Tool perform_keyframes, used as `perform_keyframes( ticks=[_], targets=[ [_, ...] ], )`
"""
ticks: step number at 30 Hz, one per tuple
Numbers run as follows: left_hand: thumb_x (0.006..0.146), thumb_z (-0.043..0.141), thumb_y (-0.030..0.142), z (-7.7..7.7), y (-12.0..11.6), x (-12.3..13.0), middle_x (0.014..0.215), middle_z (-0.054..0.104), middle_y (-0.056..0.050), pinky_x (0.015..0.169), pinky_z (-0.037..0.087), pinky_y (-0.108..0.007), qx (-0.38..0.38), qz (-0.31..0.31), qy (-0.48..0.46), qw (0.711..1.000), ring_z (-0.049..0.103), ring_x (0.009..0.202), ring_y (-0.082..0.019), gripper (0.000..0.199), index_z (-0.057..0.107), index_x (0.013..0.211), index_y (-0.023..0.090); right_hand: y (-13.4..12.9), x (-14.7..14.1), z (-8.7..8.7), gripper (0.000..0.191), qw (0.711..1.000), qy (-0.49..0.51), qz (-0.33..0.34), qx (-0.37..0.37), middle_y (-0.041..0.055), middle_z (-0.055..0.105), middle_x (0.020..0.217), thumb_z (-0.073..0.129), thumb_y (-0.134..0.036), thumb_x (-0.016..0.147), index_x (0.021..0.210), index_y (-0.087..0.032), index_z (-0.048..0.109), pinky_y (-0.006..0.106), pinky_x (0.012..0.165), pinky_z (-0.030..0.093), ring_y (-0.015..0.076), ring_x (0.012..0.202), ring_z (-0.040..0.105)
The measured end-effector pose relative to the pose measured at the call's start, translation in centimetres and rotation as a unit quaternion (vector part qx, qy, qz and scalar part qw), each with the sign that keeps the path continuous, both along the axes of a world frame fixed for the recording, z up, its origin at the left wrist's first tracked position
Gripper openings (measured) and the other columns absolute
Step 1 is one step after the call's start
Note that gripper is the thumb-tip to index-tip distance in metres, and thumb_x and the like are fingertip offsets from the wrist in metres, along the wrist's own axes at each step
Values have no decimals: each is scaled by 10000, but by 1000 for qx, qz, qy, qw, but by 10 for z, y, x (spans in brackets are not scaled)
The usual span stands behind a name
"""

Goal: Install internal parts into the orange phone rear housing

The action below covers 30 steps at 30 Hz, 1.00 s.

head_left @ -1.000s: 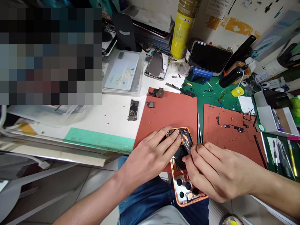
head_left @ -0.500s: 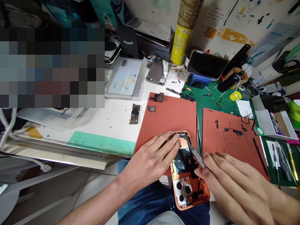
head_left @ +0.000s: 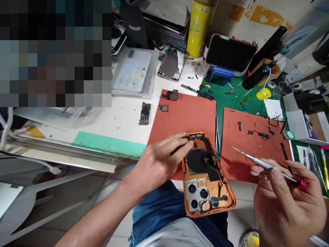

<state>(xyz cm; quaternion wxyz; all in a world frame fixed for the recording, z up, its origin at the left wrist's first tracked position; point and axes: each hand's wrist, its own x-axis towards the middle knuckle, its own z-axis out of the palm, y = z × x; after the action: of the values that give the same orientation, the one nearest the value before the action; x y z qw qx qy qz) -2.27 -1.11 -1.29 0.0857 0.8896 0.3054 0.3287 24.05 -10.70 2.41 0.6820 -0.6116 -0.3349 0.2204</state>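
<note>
My left hand (head_left: 160, 164) grips the upper left edge of an orange phone housing (head_left: 209, 176), its fingers closed over the rim. The housing is tilted above my lap, inside facing up, with a dark round pad, black flex parts and a pale camera plate with three holes showing. To the right, my right hand (head_left: 288, 199) holds a slim silver precision screwdriver (head_left: 262, 163) with a knurled shaft and a red end cap. Its thin tip points up-left over the right red mat (head_left: 246, 164), apart from the housing.
Small camera modules (head_left: 173, 95) lie on the left red mat (head_left: 190, 113), a circuit board (head_left: 145, 114) beside it. Loose small parts (head_left: 263, 136) rest on the right mat. Tweezers (head_left: 218, 137) lie between the mats. A phone (head_left: 231, 53) stands on a blue holder (head_left: 221, 72) behind.
My right hand has drawn the screwdriver out of the housing, right and up, and turned palm up. My left hand keeps its hold on the housing, which now shows more of its inside.
</note>
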Motion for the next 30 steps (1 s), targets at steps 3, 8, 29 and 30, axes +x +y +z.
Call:
perform_keyframes(
  ticks=[3,8,29,30],
  targets=[
    [1062,520,13,5,2,1,1194,798,-148,1048,697,-443,-13,1,18,1000,756,1291,-307,278,719,1245,84,-7,1,0,295,1000,0,-10,10,37,821,977,875,-185,888,1158,-193,759,379,773,691,217,853,802],
    [1035,454,-34,11,1,4,1183,807,-124,1020,704,-432,3,13,25,1000,785,1228,-286,364,720,1240,105,-18,1,2,263,1000,3,-11,16,37,808,938,868,-162,896,1135,-199,767,368,772,689,222,900,801],
    [1092,560,215,1,-6,-15,1490,690,-214,1079,666,-579,77,-52,124,988,637,1442,-416,736,245,1751,122,-27,13,-23,286,987,-102,-123,11,51,809,1064,836,-229,944,1171,-209,662,388,805,712,217,834,839],
    [1100,554,258,-1,-6,-15,1502,678,-228,1074,664,-588,86,-58,131,986,635,1440,-431,747,225,1753,105,-27,16,-26,294,983,-124,-138,12,50,806,1066,835,-231,944,1177,-208,658,376,801,717,210,831,839]
  ],
)
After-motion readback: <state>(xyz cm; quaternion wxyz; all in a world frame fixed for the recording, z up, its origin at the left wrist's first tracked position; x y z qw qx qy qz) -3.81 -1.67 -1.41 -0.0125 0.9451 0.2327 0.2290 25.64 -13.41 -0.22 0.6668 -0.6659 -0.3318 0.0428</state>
